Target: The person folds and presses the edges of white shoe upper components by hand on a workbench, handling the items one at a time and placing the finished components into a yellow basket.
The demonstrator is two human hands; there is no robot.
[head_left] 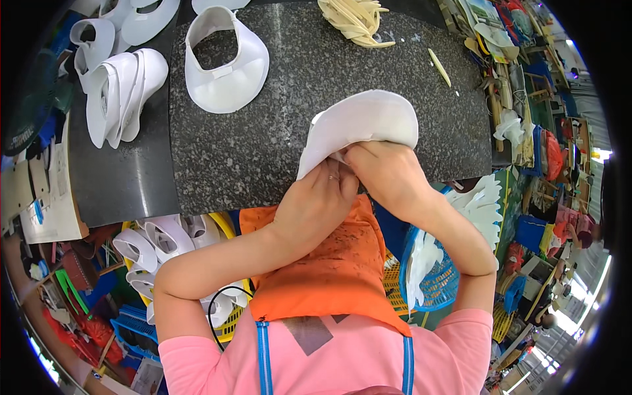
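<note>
Near the front edge of the speckled stone slab (263, 151), toward its right half, both hands work together on a white shoe upper piece (368, 122). Seen from the head camera, the left hand (316, 197) and the right hand (388, 174) are side by side and touching, each pinched on the lower edge of that white piece, which domes up over the slab just beyond the fingers. A ring shows on one finger of the left hand.

Toward the slab's back left corner lies another white upper (224, 62), opened out flat, well apart from the hands. At the back edge sits a pile of cream strips (355, 20), and a single cream stick (440, 67) lies toward the back right corner. Left of the slab, on a darker smooth surface (125, 178), rest more folded white uppers (122, 92).

Below the slab's front edge, an orange apron (336, 263) covers the lap. A yellow basket (227, 227) of white uppers stands at the left and a blue basket (434, 276) with white pieces at the right, both beneath the forearms.
</note>
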